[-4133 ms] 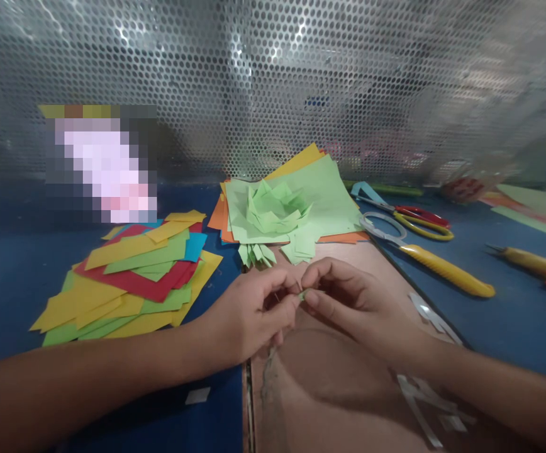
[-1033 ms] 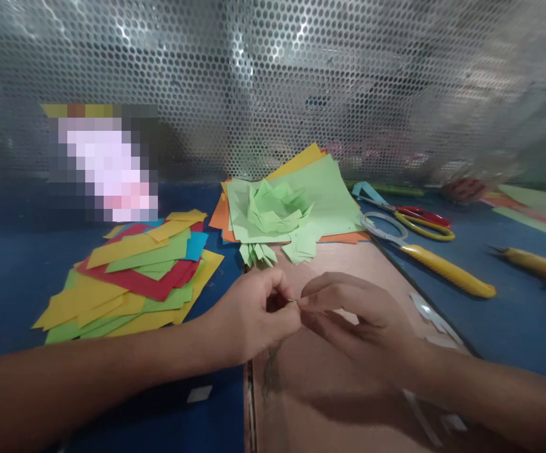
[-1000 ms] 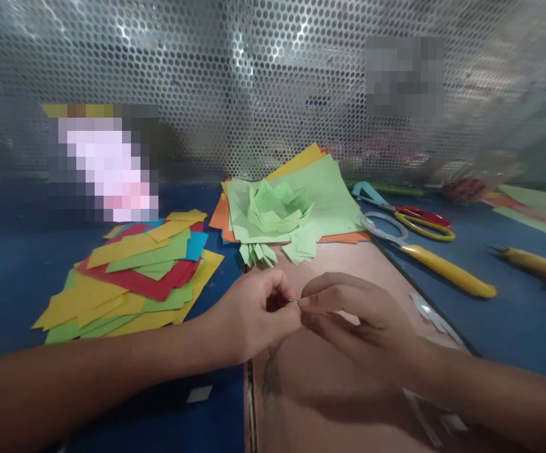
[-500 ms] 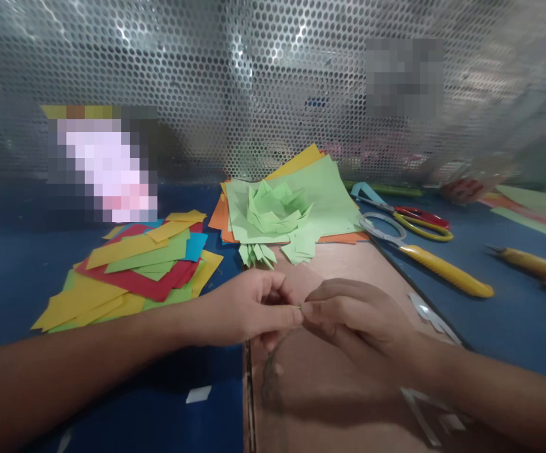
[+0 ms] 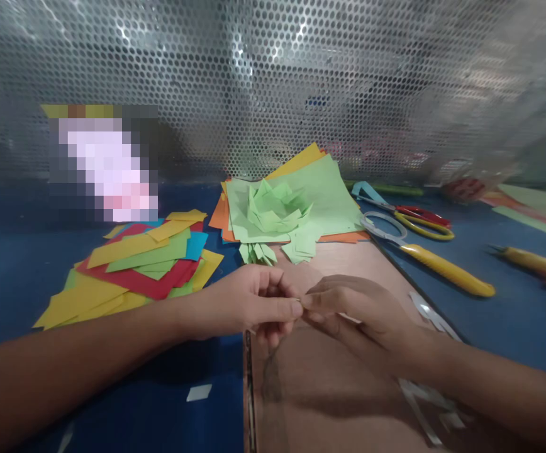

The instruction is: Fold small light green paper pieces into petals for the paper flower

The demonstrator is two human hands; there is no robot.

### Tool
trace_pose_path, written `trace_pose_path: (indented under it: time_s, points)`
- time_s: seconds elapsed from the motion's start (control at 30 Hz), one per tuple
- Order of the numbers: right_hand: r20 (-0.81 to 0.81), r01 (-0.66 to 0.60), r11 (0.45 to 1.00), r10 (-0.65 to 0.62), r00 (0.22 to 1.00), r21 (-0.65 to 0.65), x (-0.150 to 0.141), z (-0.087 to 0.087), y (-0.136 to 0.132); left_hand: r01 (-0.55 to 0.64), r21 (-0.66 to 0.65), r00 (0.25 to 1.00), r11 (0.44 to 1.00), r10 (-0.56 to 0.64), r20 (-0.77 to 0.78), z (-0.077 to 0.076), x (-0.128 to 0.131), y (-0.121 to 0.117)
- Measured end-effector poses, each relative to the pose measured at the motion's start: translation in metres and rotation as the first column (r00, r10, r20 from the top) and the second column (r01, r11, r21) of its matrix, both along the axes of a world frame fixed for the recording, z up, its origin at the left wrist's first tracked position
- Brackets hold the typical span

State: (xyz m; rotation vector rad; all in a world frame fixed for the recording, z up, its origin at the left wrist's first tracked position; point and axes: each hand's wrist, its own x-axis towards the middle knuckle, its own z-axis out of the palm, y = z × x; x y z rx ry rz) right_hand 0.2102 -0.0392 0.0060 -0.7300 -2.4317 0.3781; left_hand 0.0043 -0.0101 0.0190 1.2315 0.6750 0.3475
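Observation:
My left hand [image 5: 268,305] and my right hand [image 5: 353,311] meet fingertip to fingertip above the brown board [image 5: 296,390]. Both are closed in a pinch on a small piece of paper [image 5: 298,301], of which only a thin pale edge shows; its shape is hidden by the fingers. Just beyond the hands lie small folded green paper pieces [image 5: 256,253] and a few more green pieces [image 5: 300,247]. A ring of interlocked green folded paper [image 5: 277,207] rests on a light green sheet [image 5: 336,201] on top of a stack of coloured sheets.
Cut paper strips and squares [image 5: 129,251] are piled at left on the blue surface [image 5: 160,390]. To the right lie yellow-handled tweezers-like tool with a ring [image 5: 447,269], red and yellow scissors [image 5: 424,220] and a yellow cutter [image 5: 532,261]. Perforated metal [image 5: 273,82] stands behind.
My hands have shifted slightly upward and the fingers have moved a little, still pinched together. The paper ring, the paper pile and the tools have stayed put.

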Motion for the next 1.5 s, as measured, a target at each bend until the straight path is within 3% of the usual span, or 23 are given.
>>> trace_pose_path:
  time_s: [0.37, 0.57, 0.7, 0.8, 0.93, 1.17, 1.5]
  points:
    - [-0.069, -0.036, 0.999, 0.034, 0.997, -0.018, -0.001, 0.0, 0.001, 0.037, -0.057, 0.997, 0.998, -0.033, 0.068, -0.002, -0.001, 0.004]
    - [-0.039, -0.022, 1.0, 0.022, 0.999, -0.01, -0.002, -0.002, 0.001, 0.001, -0.057, 1.0, 0.998, -0.001, -0.001, 0.001, 0.001, 0.001]
    - [-0.134, 0.058, 0.988, -0.077, 0.988, -0.141, -0.005, -0.001, -0.002, -0.086, -0.021, 0.995, 0.996, 0.085, -0.056, -0.001, 0.005, -0.001]
    - [-0.217, 0.108, 0.946, -0.179, 0.96, -0.306, -0.009, 0.005, -0.002, -0.149, 0.037, 0.986, 0.988, 0.151, -0.069, -0.005, 0.007, -0.004]
    - [-0.16, 0.183, 0.88, -0.276, 0.948, -0.438, -0.012, 0.012, -0.001, -0.194, 0.091, 0.973, 0.977, 0.203, -0.106, -0.008, 0.01, -0.007]
    - [-0.129, 0.229, 0.842, -0.329, 0.936, -0.488, -0.015, 0.009, -0.002, -0.197, 0.126, 0.957, 0.972, 0.219, -0.19, -0.004, 0.011, -0.011]
    - [-0.176, 0.227, 0.817, -0.367, 0.913, -0.529, -0.016, 0.002, 0.0, -0.206, 0.133, 0.955, 0.969, 0.229, -0.187, -0.004, 0.01, -0.011]
